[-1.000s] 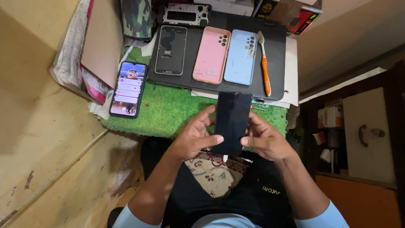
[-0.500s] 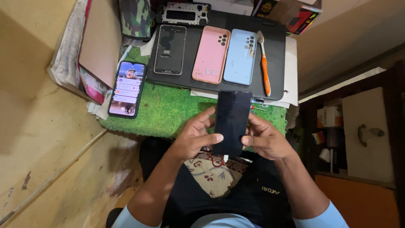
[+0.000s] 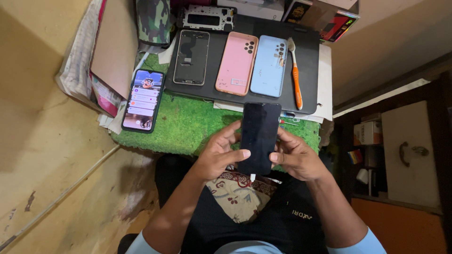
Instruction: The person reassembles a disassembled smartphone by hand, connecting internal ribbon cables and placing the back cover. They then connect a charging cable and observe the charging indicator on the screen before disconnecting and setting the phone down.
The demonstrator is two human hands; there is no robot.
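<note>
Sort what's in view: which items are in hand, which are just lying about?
In hand:
black phone, dark screen, gripped by left hand and right hand
white plug at its bottom edge

Lying about:
lit phone on green mat
phone frame, pink cover, blue cover and orange toothbrush on black pad
</note>
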